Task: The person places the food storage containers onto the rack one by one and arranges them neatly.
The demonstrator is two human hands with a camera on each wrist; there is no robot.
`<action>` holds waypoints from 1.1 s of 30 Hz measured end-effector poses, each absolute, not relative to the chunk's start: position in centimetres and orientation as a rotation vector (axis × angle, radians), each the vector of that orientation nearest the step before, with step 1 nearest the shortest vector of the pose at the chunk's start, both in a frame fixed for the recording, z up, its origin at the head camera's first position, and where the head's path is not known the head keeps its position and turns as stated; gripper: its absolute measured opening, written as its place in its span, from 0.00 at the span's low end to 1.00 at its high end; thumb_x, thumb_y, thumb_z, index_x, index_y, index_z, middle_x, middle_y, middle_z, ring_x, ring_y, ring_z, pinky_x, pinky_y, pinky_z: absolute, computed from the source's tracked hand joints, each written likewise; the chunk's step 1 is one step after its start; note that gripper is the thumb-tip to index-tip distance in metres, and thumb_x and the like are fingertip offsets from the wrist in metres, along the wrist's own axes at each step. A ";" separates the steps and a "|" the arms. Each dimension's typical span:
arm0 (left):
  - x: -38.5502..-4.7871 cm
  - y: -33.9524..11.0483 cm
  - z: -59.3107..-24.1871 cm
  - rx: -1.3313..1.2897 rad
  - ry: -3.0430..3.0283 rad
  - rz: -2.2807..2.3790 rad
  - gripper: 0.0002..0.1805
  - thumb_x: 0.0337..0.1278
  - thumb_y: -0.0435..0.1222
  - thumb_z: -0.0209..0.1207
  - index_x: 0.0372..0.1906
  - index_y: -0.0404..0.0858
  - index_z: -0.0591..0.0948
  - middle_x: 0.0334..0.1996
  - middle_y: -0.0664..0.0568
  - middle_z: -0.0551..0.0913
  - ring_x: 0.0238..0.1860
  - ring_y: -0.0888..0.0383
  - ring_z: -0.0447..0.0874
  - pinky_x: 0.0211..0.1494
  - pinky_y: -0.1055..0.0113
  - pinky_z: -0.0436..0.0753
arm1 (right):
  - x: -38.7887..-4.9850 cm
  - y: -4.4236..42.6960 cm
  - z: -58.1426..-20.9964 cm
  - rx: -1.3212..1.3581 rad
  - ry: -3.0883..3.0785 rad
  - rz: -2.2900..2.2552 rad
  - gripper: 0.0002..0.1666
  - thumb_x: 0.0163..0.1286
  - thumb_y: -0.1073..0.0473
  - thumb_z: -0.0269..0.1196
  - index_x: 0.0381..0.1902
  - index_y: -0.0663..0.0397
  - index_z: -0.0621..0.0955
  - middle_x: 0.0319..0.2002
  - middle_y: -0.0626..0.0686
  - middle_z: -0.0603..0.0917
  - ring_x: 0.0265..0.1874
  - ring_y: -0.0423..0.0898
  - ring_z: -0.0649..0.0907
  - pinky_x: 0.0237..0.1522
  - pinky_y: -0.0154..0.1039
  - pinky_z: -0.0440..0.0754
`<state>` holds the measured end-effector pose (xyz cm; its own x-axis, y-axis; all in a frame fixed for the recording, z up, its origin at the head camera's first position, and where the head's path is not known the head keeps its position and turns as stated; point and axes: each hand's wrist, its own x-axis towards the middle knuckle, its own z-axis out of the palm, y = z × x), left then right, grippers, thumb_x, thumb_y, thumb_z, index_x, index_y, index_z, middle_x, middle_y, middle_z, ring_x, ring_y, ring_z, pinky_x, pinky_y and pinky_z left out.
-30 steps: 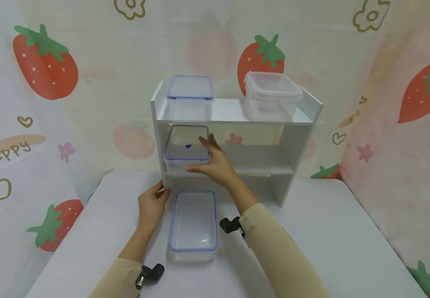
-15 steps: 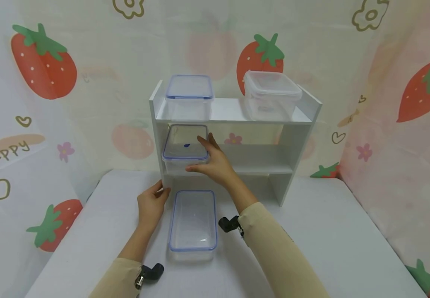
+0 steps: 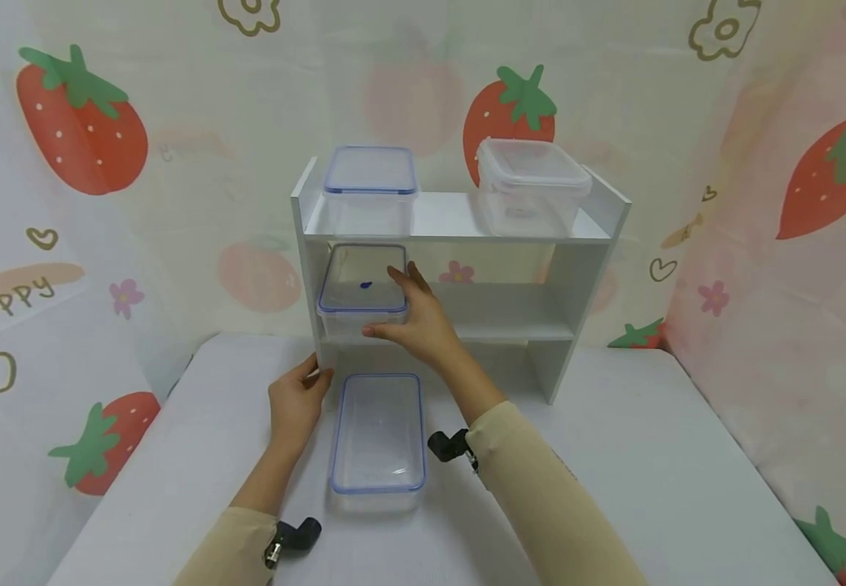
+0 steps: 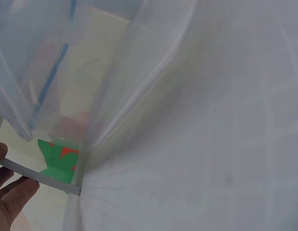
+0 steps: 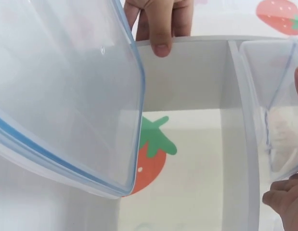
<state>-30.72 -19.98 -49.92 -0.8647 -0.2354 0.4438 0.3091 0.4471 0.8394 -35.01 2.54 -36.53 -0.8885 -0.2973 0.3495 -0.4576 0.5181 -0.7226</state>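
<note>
A clear food container [image 3: 352, 281] with a blue-rimmed lid and small blue mark sits at the left of the middle shelf. My right hand [image 3: 423, 321] holds its right front corner, thumb across the front and fingertips at the lid's right edge. The underside of that hold is hidden. Low on the white shelf unit [image 3: 558, 350], my left hand [image 3: 298, 407] pinches the left side panel; the left wrist view shows the grey panel edge [image 4: 52, 183] between thumb and fingers. Another blue-rimmed container [image 3: 379, 435] rests on the table before the unit.
Atop the unit stand a blue-rimmed container [image 3: 371, 191] at left and a clear-lidded one [image 3: 532, 187] at right. The white table [image 3: 686, 472] reaches a strawberry-patterned curtain [image 3: 247, 163] behind and at both sides. Black wrist cameras [image 3: 301, 537] sit near each sleeve.
The whole view drifts slightly left. Both hands and all the containers keep their places relative to the shelf unit.
</note>
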 end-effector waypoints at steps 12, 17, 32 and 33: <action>-30.8 -19.9 -49.9 -0.052 -2.195 -1.433 0.21 0.68 0.34 0.65 0.63 0.36 0.81 0.56 0.40 0.86 0.46 0.46 0.92 0.49 0.55 0.90 | -33.4 2.6 -36.5 0.627 -2.516 1.309 0.61 0.54 0.41 0.80 0.80 0.40 0.63 0.84 0.51 0.50 0.80 0.57 0.56 0.76 0.60 0.67; -30.7 -19.9 -49.9 -0.042 -2.196 -1.442 0.21 0.68 0.34 0.65 0.63 0.36 0.81 0.57 0.40 0.85 0.47 0.46 0.92 0.49 0.56 0.90 | -32.5 3.0 -36.8 0.629 -2.464 1.342 0.59 0.54 0.40 0.80 0.80 0.39 0.63 0.83 0.50 0.51 0.81 0.56 0.56 0.77 0.60 0.65; -30.9 -20.0 -50.0 -0.045 -2.200 -1.401 0.20 0.67 0.34 0.65 0.62 0.36 0.82 0.56 0.40 0.86 0.46 0.46 0.92 0.47 0.55 0.91 | -29.3 3.9 -37.3 0.689 -2.343 1.316 0.55 0.58 0.41 0.78 0.79 0.40 0.65 0.82 0.52 0.55 0.80 0.55 0.58 0.76 0.61 0.65; -30.9 -20.0 -50.0 -0.044 -2.201 -1.399 0.20 0.67 0.34 0.65 0.62 0.37 0.82 0.56 0.40 0.86 0.46 0.46 0.92 0.46 0.56 0.91 | -29.1 3.9 -37.3 0.691 -2.339 1.311 0.55 0.58 0.41 0.78 0.79 0.40 0.65 0.82 0.52 0.56 0.80 0.54 0.59 0.76 0.60 0.66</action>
